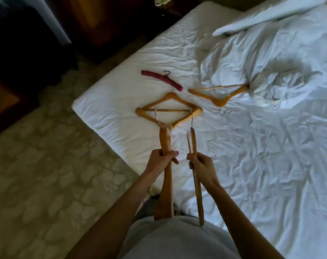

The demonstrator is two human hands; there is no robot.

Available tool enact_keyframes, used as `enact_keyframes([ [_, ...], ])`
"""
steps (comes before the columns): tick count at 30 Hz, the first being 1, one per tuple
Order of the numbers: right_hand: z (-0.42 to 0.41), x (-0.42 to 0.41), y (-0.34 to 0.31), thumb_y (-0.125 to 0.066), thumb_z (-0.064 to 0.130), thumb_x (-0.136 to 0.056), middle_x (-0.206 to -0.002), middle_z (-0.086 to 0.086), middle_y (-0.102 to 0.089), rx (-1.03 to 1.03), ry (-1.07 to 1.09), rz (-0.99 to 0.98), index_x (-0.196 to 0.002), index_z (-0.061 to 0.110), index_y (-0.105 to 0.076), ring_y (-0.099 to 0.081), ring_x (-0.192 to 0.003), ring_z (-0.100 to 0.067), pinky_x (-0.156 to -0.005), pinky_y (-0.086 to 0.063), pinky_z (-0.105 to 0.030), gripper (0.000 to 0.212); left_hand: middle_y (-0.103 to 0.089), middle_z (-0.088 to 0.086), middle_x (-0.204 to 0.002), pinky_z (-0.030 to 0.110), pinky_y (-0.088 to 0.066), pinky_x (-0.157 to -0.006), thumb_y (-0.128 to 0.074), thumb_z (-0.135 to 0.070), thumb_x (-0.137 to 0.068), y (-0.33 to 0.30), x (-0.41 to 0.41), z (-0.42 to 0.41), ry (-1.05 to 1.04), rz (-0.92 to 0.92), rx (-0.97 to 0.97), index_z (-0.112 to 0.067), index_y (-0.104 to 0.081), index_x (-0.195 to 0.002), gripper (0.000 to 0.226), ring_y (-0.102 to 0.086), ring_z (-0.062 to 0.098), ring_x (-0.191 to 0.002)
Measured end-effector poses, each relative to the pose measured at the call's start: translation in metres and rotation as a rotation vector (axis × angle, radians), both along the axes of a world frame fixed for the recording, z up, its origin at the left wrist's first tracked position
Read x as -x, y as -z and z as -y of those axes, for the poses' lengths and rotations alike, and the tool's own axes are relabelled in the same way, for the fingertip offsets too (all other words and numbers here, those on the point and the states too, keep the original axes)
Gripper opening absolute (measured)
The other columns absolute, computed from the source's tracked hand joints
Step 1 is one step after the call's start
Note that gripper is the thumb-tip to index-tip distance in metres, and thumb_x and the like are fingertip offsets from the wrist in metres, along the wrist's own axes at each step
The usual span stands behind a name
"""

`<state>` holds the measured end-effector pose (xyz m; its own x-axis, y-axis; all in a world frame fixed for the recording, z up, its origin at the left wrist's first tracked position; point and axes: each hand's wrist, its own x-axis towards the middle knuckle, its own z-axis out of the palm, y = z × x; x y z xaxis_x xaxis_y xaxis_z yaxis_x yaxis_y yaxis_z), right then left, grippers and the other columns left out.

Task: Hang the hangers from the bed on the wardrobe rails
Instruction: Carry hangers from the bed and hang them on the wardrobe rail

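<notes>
My left hand (pixel 161 158) grips a thick wooden hanger (pixel 165 141) seen edge-on, its metal hook pointing away from me. My right hand (pixel 201 165) grips a thinner wooden hanger (pixel 194 143) with a crossbar, also edge-on. Both are held above the near corner of the bed (pixel 252 146). On the white sheet beyond them lie a wooden hanger (pixel 169 109) with a crossbar, a second wooden hanger (pixel 219 96) to its right, partly under the crumpled duvet, and a dark red padded hanger (pixel 161 79) farther back.
A rumpled white duvet (pixel 271 62) covers the right and far part of the bed. Patterned carpet (pixel 46 174) fills the left. Dark wooden furniture (pixel 102 21) stands at the far left, beyond the bed's corner.
</notes>
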<state>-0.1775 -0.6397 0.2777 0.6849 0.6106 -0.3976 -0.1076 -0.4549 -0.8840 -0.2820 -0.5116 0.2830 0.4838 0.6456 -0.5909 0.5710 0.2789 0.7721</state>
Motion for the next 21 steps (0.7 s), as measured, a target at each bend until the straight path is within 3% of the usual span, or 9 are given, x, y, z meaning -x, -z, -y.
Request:
enact_keyframes([
  [3,-0.024,0.023,-0.007,-0.057,0.026,-0.098,-0.062,0.000,-0.060,-0.039,-0.124,-0.014,-0.084,0.005,-0.069,-0.053,-0.057,-0.009,-0.063,-0.044,-0.027,0.027,-0.078,0.004,-0.078,0.038,-0.057,-0.079,-0.071,-0.033,-0.092,-0.013,0.040,-0.004,-0.153,0.061,-0.007,-0.010,-0.075,-0.084,0.025,-0.067,0.022,-0.075],
  [6,-0.050,0.057,-0.010,-0.055,0.026,-0.100,-0.065,-0.003,-0.061,-0.055,-0.259,-0.018,-0.088,0.005,-0.068,-0.055,-0.058,-0.008,-0.064,-0.046,-0.025,0.028,-0.078,0.001,-0.078,0.032,-0.054,-0.079,-0.068,-0.033,-0.094,-0.024,0.085,-0.010,-0.317,0.101,0.014,-0.012,-0.077,-0.086,0.024,-0.068,0.020,-0.081],
  [9,-0.076,0.094,-0.013,-0.055,0.024,-0.101,-0.063,-0.001,-0.061,-0.051,-0.382,-0.002,-0.088,0.005,-0.068,-0.055,-0.055,-0.003,-0.060,-0.045,-0.019,0.027,-0.078,0.002,-0.080,0.042,-0.057,-0.089,-0.069,-0.034,-0.093,-0.028,0.130,-0.018,-0.459,0.144,0.037,-0.012,-0.077,-0.088,0.023,-0.071,0.024,-0.083],
  [13,-0.117,0.149,-0.017,-0.055,0.025,-0.100,-0.064,-0.007,-0.064,-0.035,-0.555,0.019,-0.085,0.005,-0.069,-0.058,-0.056,-0.010,-0.059,-0.046,-0.024,0.029,-0.075,0.000,-0.069,0.041,-0.057,-0.082,-0.072,-0.027,-0.092,-0.031,0.187,-0.035,-0.616,0.204,0.004,-0.012,-0.075,-0.078,0.021,-0.069,0.024,-0.075],
  [15,-0.142,0.179,-0.017,-0.056,0.030,-0.100,-0.066,-0.012,-0.064,-0.027,-0.656,0.029,-0.083,0.004,-0.069,-0.059,-0.059,-0.016,-0.061,-0.048,-0.032,0.033,-0.074,-0.002,-0.068,0.035,-0.056,-0.074,-0.071,-0.025,-0.093,-0.028,0.218,-0.048,-0.670,0.212,-0.014,-0.009,-0.074,-0.076,0.023,-0.069,0.011,-0.066],
  [19,-0.199,0.237,-0.022,-0.057,0.031,-0.100,-0.063,0.004,-0.064,-0.051,-0.809,0.066,-0.078,0.020,-0.069,-0.061,-0.058,-0.012,-0.061,-0.052,-0.032,0.027,-0.075,0.000,-0.072,0.022,-0.051,-0.064,-0.073,-0.027,-0.090,-0.024,0.278,-0.082,-0.751,0.219,-0.047,-0.008,-0.076,-0.079,0.022,-0.069,0.009,-0.064],
  [21,-0.235,0.273,-0.022,-0.057,0.031,-0.100,-0.062,0.005,-0.062,-0.041,-0.873,0.065,-0.081,0.018,-0.068,-0.059,-0.058,-0.010,-0.061,-0.051,-0.031,0.026,-0.072,0.001,-0.067,0.020,-0.049,-0.059,-0.074,-0.023,-0.088,-0.023,0.313,-0.108,-0.822,0.232,-0.055,-0.010,-0.076,-0.074,0.019,-0.066,0.010,-0.060],
])
